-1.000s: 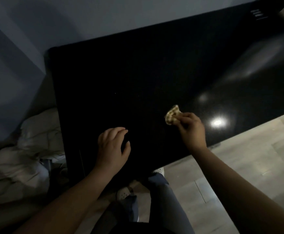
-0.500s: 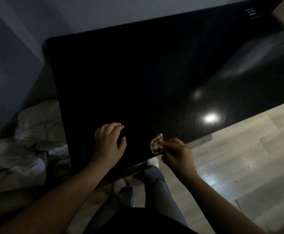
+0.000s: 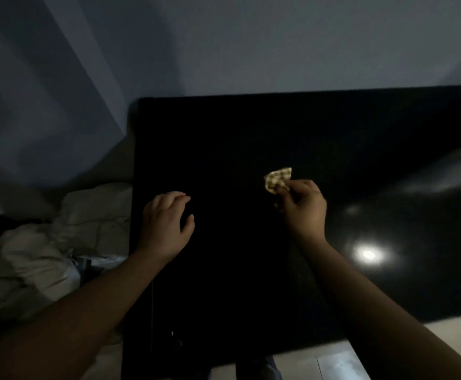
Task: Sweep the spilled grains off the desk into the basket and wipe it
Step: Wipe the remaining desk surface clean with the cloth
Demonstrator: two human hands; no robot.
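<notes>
The right grip (image 3: 304, 208) is pinching a small checked cloth (image 3: 277, 178) at its fingertips, out over the middle of the dark counter (image 3: 251, 127), and most of the wad is sticking up past the fingers. I cannot tell whether the cloth is touching the top. The left grip (image 3: 166, 223) is resting on the counter near its left edge, fingers loosely curved and holding nothing.

Here's the worry: the light is so low that no grains are showing against the black top, so strokes could be missing whole patches. That fingertip pinch is offering little cloth to the surface and may be slipping under pressure. With no basket showing, anything pushed left is risking the pale bedding (image 3: 59, 242) just beside the counter.
</notes>
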